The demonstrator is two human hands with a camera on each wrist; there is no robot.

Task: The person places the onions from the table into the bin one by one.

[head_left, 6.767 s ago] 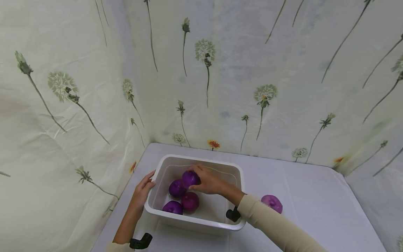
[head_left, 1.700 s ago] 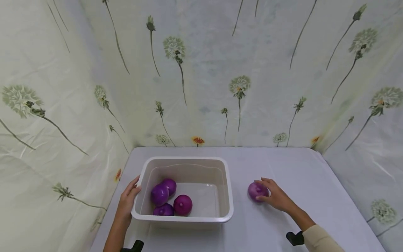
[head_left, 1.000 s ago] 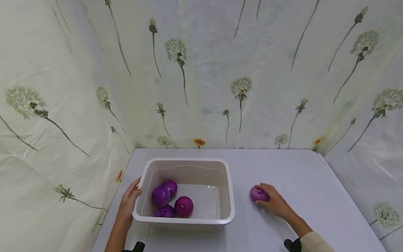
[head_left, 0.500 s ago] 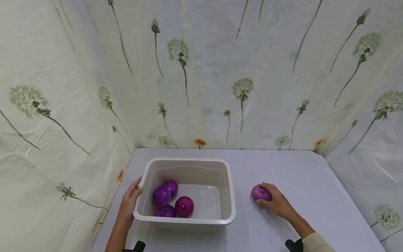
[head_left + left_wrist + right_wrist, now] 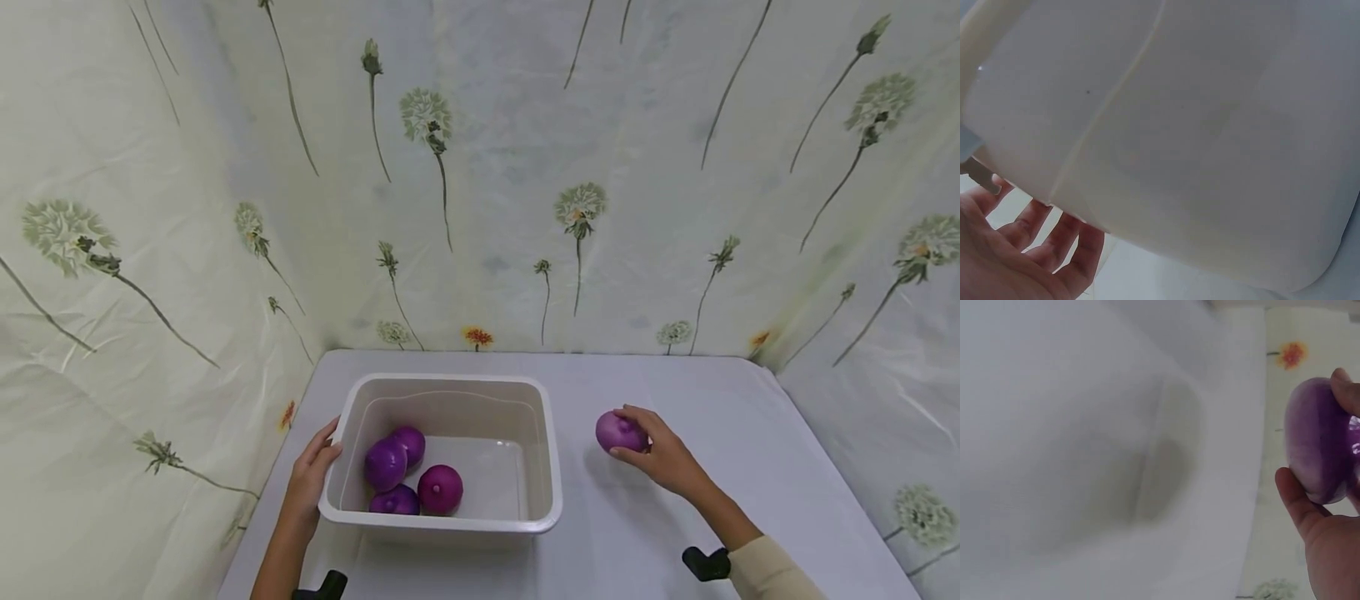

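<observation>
My right hand [image 5: 666, 454] holds a glossy, onion-like purple ball [image 5: 621, 432] between thumb and fingers. A shadow lies below it, so the ball is off the table. In the right wrist view the ball [image 5: 1316, 440] looks flattened, lilac on one side and darker purple on the other. On the left, my left hand [image 5: 306, 479] grips the side rim of a white plastic tub [image 5: 450, 525]. Its curled fingers [image 5: 1085, 253] touch the tub's edge in the left wrist view. Inside the tub, toward the left, lie several purple balls [image 5: 386, 464], one of them more magenta [image 5: 440, 489].
A pale cloth covers the table [image 5: 675, 392]. Behind and at both sides hangs a curtain [image 5: 495, 167] printed with dandelions. Black wrist devices [image 5: 705, 564] sit on both forearms.
Earlier, my right hand was in the tub with another purple ball. It then came to the lilac ball on the table, gripped it and has now lifted it. My left hand stayed on the rim.
</observation>
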